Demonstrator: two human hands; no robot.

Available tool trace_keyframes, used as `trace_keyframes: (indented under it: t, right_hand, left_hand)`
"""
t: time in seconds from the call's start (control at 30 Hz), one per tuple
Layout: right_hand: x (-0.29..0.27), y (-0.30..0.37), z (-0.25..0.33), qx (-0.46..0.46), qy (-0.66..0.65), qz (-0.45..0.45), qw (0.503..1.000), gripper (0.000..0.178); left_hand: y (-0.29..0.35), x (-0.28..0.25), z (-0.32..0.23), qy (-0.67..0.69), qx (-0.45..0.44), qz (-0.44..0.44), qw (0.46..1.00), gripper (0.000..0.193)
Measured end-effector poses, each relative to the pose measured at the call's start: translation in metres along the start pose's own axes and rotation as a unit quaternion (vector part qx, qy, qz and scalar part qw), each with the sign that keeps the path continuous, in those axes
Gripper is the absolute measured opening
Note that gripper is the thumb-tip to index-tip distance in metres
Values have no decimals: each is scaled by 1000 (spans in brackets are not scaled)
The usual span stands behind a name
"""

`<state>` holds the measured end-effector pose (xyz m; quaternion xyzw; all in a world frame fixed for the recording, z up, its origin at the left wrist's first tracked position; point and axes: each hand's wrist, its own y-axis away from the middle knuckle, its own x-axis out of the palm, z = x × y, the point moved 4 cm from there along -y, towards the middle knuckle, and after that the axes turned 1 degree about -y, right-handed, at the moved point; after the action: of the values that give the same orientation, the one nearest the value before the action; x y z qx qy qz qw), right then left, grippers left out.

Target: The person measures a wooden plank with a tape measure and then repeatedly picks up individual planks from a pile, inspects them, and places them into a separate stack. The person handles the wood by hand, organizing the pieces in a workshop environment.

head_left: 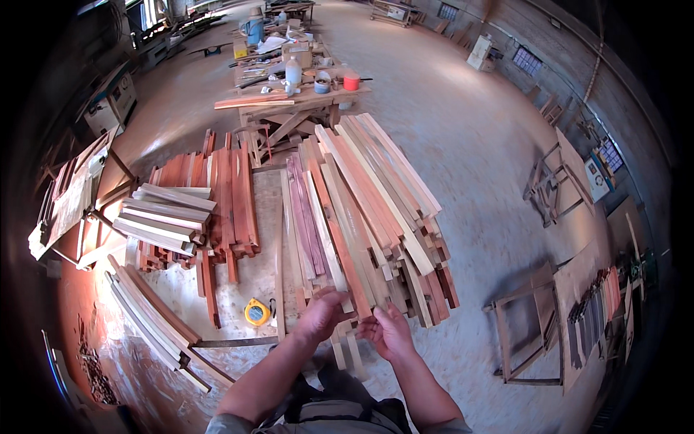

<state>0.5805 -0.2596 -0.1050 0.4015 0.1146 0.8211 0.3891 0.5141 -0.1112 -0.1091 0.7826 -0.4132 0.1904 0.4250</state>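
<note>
Your left hand [320, 316] was curled over the near ends of the wooden slats [365, 210], fingers bent down onto the wood, while your right hand [391, 331] sat just beside it with the palm turned up and the fingers loosely spread under the same ends; whether either hand truly gripped a slat, I could not tell. That big fanned heap of pale and reddish slats ran straight away from your hands. Just left of your left hand lay a yellow tape measure [256, 312] on the dusty concrete floor [491, 166]. Farther left stood a lower stack of red boards [228, 195] with a bundle of pale strips [165, 217] lying across it, and more long pale strips [155, 318] rested on the floor nearer you. Beyond the heap stood a workbench [293, 98] carrying a white bottle [293, 72], a red tub [351, 81] and a small blue-grey can [322, 85]; their contents were hidden. To your right stood bare wooden frames [531, 325] in a wide workshop.
</note>
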Motion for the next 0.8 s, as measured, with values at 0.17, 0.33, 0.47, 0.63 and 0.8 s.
trace_keyframes:
  t: [0.17,0.33,0.47,0.63,0.8]
  right_hand:
    - [-8,0,8,17,-17,-12,1000,15]
    - [-5,4,27,16,22,-44,999,13]
    - [-9,8,42,-21,29,-54,998,12]
    - [-9,13,41,34,-24,26,999,18]
    - [8,19,45,30,9,73,997,29]
  left_hand:
    - [5,11,-2,12,-1,7,1000,9]
    - [-2,-1,6,-19,-9,-25,999,20]
    - [0,10,2,-60,2,-34,998,37]
    - [10,10,-3,-26,7,-28,999,42]
    - [20,3,-2,-46,-1,-38,998,44]
